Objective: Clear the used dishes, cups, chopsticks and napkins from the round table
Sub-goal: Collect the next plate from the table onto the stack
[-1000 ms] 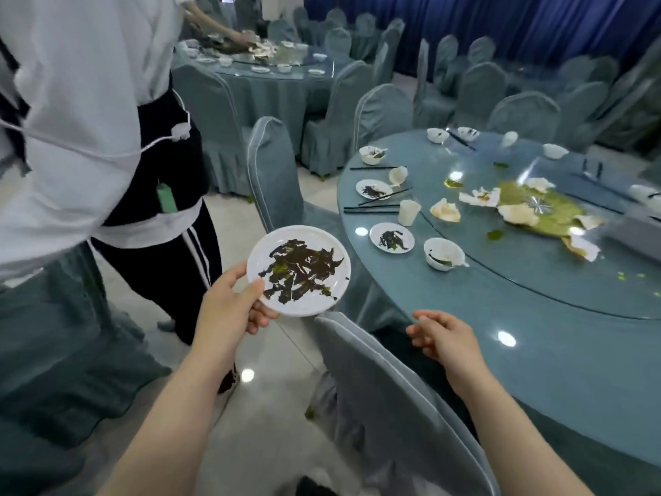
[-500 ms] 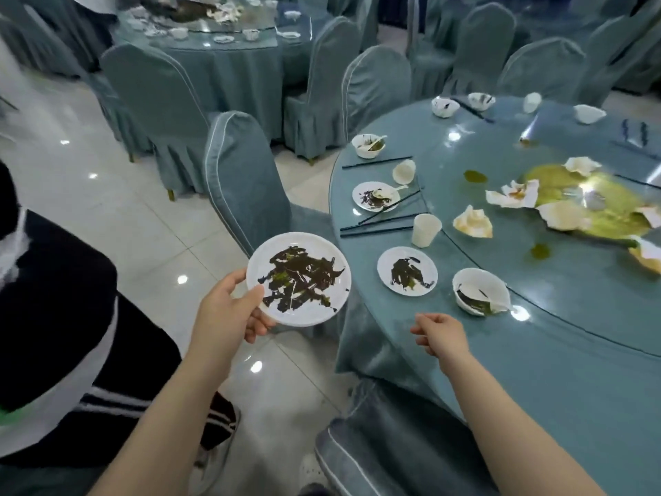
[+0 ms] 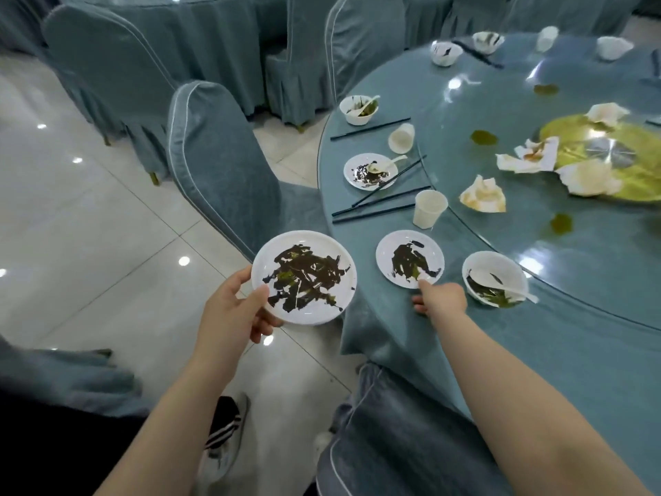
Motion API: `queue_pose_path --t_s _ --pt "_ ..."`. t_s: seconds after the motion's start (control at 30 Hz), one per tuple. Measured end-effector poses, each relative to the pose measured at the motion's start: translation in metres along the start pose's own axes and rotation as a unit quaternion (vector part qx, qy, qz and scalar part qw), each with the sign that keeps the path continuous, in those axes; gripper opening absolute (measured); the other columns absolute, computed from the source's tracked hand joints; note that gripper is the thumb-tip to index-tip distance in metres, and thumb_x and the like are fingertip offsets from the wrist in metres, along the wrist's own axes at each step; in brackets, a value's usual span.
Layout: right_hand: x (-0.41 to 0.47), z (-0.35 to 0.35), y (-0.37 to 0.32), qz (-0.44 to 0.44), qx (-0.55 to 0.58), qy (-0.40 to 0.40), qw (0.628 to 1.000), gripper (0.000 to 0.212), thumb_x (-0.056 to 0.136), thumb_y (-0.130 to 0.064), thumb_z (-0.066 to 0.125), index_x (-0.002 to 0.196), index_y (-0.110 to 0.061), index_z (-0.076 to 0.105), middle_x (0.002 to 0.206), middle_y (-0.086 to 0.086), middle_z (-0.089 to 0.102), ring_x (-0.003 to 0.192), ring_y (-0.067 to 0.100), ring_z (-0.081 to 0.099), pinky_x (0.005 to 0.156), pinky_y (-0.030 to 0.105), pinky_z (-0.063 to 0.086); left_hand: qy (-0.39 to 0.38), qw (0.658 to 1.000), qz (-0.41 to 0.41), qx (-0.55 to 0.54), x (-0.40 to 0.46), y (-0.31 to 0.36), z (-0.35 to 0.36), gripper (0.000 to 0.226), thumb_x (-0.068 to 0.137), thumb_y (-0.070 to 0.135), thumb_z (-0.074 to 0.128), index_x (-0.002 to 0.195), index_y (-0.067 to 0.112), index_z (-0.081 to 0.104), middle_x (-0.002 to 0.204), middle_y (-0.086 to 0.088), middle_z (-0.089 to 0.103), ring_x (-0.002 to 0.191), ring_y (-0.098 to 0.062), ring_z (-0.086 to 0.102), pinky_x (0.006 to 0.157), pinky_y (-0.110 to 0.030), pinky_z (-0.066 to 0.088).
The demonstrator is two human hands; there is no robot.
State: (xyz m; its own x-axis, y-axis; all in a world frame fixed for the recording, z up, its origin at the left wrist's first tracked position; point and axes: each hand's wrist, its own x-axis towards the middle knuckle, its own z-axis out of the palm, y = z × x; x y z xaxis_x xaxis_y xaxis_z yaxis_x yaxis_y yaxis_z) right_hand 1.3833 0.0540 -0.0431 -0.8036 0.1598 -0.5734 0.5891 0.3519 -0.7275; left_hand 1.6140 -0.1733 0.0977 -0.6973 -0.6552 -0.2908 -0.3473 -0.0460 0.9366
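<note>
White plastic plate [image 3: 304,277], smeared with dark scraps, sits gripped at its 8 o'clock rim by my left hand [image 3: 232,313], off the round table [image 3: 536,352] as before. My right hand [image 3: 441,302] has moved forward (half a second ago it hung back at the table edge); its fingertips now touch a second dirty plate [image 3: 410,258] at 6 o'clock, fingers partly curled, not yet gripping. A bowl [image 3: 495,279] sits at that plate's 3 o'clock.

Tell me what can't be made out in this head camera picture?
- Right hand: fingertips meet the near plate rim; a grip can't be confirmed.
- Underside of the held plate: hidden by the plate itself and the left hand.
- Table: far right side cut off by the frame edge.
- Far bowls: contents too small.
</note>
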Motion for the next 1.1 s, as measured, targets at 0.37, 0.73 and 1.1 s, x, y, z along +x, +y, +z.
queue_pose_path --t_s 0.37,0.73,1.1 --pt "-0.033 -0.031 0.003 0.009 0.010 -0.021 1.000 0.008 0.081 -0.014 0.060 0.079 -0.009 0.054 0.062 0.007 0.067 0.049 0.023 0.068 0.034 0.021 0.039 -0.056 0.997 0.000 0.047 0.034 0.002 0.040 0.029 0.095 0.011 0.048 0.108 0.036 0.057 0.058 -0.009 0.068 0.041 -0.010 0.055 0.038 -0.020 0.044" --pt "-0.080 -0.076 -0.028 -0.065 0.056 0.116 0.990 0.005 0.078 -0.009 0.056 0.083 -0.011 0.055 0.076 0.006 0.070 0.054 0.017 0.069 0.054 0.033 0.055 -0.125 0.991 -0.030 0.047 0.132 -0.010 0.085 0.034 0.095 0.012 0.052 0.125 0.028 0.053 0.048 0.000 0.062 0.038 -0.007 0.054 0.040 -0.020 0.045" --pt "-0.076 -0.005 -0.091 -0.054 0.115 0.113 0.986 0.006 0.087 -0.017 0.060 0.088 -0.013 0.056 0.065 0.001 0.072 0.056 0.019 0.070 0.043 0.020 0.045 -0.273 0.958 -0.022 0.084 0.222 0.018 0.116 0.029 0.096 0.016 0.053 0.118 0.034 0.049 0.059 -0.008 0.069 0.041 -0.010 0.057 0.038 -0.019 0.043"
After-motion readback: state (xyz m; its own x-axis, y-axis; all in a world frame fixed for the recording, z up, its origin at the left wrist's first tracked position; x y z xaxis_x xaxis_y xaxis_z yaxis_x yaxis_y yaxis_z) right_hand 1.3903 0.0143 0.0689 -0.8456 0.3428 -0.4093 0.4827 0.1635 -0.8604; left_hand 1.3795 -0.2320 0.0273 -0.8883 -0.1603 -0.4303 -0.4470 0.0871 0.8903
